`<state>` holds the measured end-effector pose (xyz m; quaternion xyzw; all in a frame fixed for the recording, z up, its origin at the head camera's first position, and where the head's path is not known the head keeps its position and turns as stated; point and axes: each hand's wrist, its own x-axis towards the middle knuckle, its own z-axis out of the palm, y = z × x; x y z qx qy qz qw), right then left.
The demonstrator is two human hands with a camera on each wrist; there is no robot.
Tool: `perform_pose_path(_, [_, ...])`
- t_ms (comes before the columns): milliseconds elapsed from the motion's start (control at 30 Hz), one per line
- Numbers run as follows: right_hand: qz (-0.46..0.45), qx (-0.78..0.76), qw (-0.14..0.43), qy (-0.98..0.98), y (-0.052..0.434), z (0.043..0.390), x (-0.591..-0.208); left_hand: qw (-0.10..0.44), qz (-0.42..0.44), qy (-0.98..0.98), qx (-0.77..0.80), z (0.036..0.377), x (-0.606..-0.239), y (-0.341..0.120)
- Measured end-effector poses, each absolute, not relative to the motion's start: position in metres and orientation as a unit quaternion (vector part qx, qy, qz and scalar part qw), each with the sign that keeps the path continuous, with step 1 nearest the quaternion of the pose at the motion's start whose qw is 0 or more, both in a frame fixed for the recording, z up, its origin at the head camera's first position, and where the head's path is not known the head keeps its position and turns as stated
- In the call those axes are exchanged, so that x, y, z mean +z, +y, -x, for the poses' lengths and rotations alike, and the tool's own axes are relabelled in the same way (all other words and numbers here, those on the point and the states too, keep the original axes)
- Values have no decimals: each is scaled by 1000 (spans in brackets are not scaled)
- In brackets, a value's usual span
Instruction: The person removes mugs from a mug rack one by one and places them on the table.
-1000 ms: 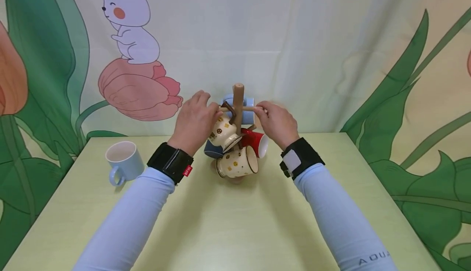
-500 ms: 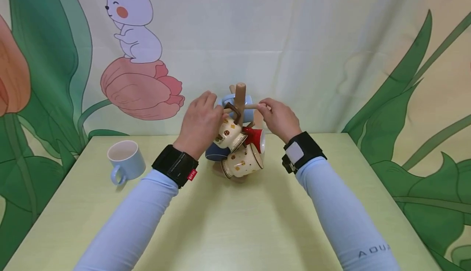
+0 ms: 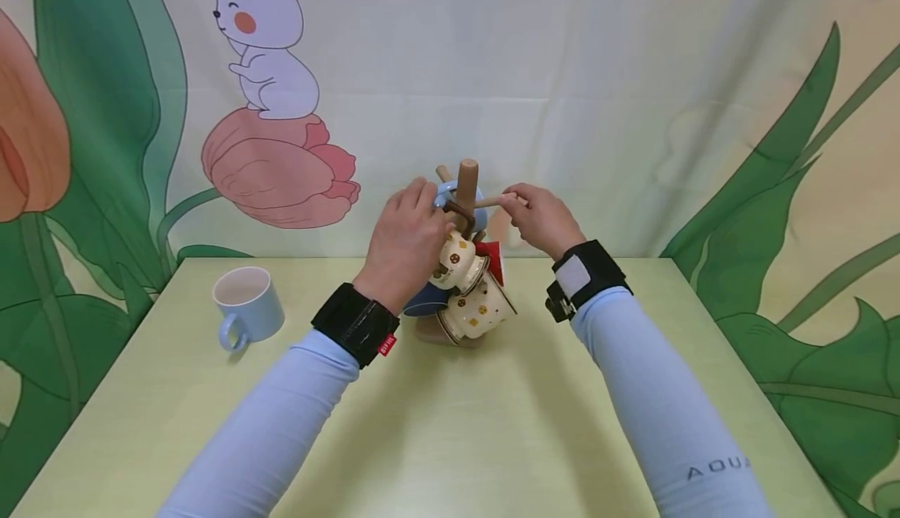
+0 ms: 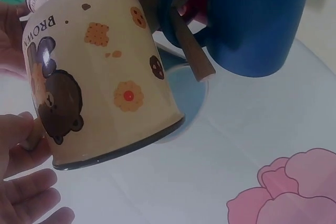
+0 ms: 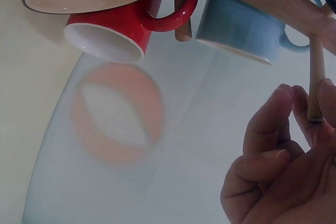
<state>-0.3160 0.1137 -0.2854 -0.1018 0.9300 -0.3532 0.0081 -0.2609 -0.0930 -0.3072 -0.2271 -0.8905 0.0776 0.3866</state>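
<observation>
A wooden mug tree (image 3: 467, 182) stands at the table's back, hung with mugs. My left hand (image 3: 408, 241) pinches a peg end on its left; the brown-handled cream mug (image 3: 457, 260) hangs right beside those fingers. With thumb and fingers, my right hand (image 3: 543, 219) pinches the tip of a bare peg (image 5: 316, 77) on the other side. Below hang a second cream mug (image 3: 478, 311), a red mug (image 5: 113, 30) and a dark blue mug (image 4: 257, 22). A light blue mug (image 5: 236, 27) hangs behind the post, partly hidden in the head view.
Another light blue mug (image 3: 246, 303) stands upright on the table's left, its handle toward the front. Behind the table (image 3: 450, 440) hangs a printed cloth (image 3: 598, 112) with a rabbit and plants, close to the mug tree.
The mug tree has turned a little, its front swinging right, and both hands have moved with its pegs. The red mug is more hidden. The view has shifted slightly.
</observation>
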Motion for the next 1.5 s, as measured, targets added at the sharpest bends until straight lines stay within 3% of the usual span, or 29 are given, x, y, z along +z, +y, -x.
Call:
perform_pose_path(700, [101, -412, 44, 904, 126, 326, -280, 417, 228, -873, 108, 256, -308, -72])
perform_pose_path(900, [84, -341, -18, 936, 122, 320, -279, 391, 219, -893, 36, 258, -304, -89])
perform_pose_path(1100, [60, -281, -103, 952, 113, 302, -284, 302, 163, -937, -66, 272, -295, -121])
perform_pose_path(1300, [76, -212, -223, 948, 98, 278, -285, 224, 114, -956, -153, 298, -291, -138])
perform_pose_path(1500, [126, -150, -231, 953, 74, 261, -281, 173, 111, -960, -192, 321, -290, -139])
